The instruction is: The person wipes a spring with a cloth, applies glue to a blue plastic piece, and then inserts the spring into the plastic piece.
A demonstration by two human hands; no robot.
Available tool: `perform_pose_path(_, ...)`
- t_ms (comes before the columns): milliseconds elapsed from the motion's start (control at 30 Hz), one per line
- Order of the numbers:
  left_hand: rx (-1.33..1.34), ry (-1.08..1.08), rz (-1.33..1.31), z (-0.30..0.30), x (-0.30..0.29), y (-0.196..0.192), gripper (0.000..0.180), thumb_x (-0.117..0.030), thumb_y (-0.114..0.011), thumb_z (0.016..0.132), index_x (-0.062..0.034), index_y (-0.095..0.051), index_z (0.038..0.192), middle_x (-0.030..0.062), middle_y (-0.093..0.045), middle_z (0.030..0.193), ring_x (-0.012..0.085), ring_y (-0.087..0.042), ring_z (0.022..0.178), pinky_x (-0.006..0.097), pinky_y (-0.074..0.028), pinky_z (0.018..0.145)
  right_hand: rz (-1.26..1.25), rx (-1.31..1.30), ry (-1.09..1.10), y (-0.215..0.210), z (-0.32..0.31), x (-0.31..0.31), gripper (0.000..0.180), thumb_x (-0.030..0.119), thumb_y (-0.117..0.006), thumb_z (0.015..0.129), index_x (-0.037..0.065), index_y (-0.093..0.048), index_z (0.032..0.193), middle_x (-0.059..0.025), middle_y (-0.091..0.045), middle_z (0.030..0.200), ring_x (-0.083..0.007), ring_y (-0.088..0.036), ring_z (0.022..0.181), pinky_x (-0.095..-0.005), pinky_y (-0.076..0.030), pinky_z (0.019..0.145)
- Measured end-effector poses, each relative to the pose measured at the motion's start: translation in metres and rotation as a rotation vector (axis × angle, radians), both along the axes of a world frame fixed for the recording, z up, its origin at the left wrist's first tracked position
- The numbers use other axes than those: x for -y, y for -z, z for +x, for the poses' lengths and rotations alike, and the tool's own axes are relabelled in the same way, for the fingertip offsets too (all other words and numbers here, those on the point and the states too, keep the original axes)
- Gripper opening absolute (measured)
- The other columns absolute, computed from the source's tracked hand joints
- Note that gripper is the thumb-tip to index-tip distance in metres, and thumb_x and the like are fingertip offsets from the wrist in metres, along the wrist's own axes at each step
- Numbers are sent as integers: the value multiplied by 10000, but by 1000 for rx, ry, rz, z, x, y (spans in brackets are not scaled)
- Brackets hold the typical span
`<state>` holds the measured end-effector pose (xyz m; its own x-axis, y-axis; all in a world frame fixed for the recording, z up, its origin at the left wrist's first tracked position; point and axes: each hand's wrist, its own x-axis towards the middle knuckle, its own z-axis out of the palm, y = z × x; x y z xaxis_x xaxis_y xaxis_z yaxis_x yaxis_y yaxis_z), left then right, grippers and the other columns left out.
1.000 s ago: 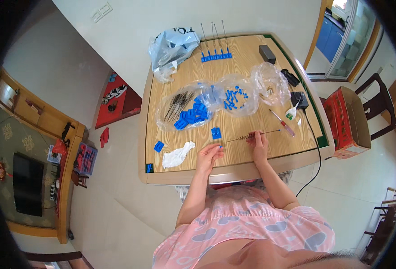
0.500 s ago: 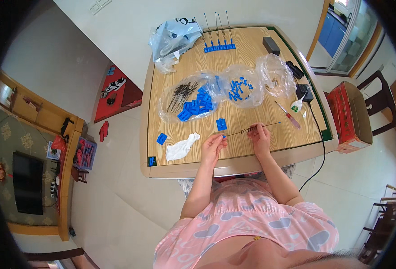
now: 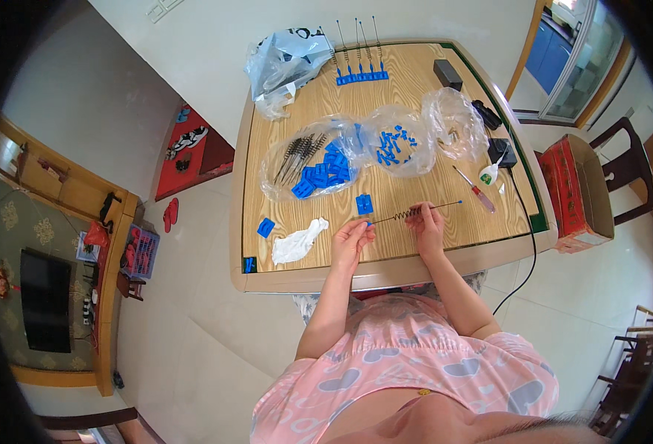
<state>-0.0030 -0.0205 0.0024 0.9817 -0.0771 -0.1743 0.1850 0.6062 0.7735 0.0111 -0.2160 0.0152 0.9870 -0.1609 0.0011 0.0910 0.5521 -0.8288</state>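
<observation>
Right hand (image 3: 430, 228) grips coiled wire rod (image 3: 402, 215) at its spring; blue-tipped end projects rightward. Left hand (image 3: 351, 240) pinches small blue piece (image 3: 371, 223) at rod's left end; whether seated, cannot tell. Pale-blue plastic bag (image 3: 285, 63): dark lettering, creased.

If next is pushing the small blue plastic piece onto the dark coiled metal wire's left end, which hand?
Probably the left hand: it pinches the small blue plastic piece right by that end. The right hand holds the dark coiled metal wire at its coil.
</observation>
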Motion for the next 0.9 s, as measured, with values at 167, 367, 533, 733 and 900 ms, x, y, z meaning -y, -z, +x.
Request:
perform_pose_path(167, 6, -1, -36, 0, 1, -1, 164, -46, -591, 899, 27, -619, 1043, 154, -675, 933, 181, -662, 765, 306, -560, 719, -9, 9, 10, 0, 1, 0, 270, 246, -430, 1004, 29, -580, 948, -43, -601, 817, -109, -597, 678, -237, -436, 599)
perform_pose_path(367, 37, -74, 141, -2, 7, -2, 136, -12, -612, 876, 33, -631, 1003, 139, -682, 887, 163, -649, 723, 281, -538, 667, -61, 18, 18, 0, -1, -2, 275, 248, -436, 1002, 23, -585, 949, -42, -604, 812, -108, -598, 683, -240, -433, 598)
perform_pose_path(533, 102, -55, 245, 0, 13, -1, 118, 1, -624, 863, 34, -642, 975, 126, -685, 867, 149, -637, 701, 255, -510, 636, -277, 45, -33, 0, -3, -6, 280, 234, -438, 1003, 5, -596, 961, -67, -618, 850, -125, -605, 684, -249, -458, 613)
perform_pose_path(733, 129, 4, 307, 8, 11, -2, 124, 9, -631, 855, 33, -646, 975, 119, -689, 866, 141, -635, 690, 249, -508, 638, -320, 36, -103, -6, -7, -8, 275, 213, -437, 1004, -2, -608, 1002, -40, -634, 809, -81, -578, 692, -226, -450, 633)
perform_pose_path(900, 173, 34, 359, 10, 9, 1, 132, 23, -626, 853, 34, -645, 983, 119, -690, 868, 140, -640, 698, 249, -511, 642, -339, 37, -107, -7, -7, -11, 279, 213, -425, 1008, 2, -606, 1022, -20, -620, 772, -66, -566, 695, -217, -446, 633)
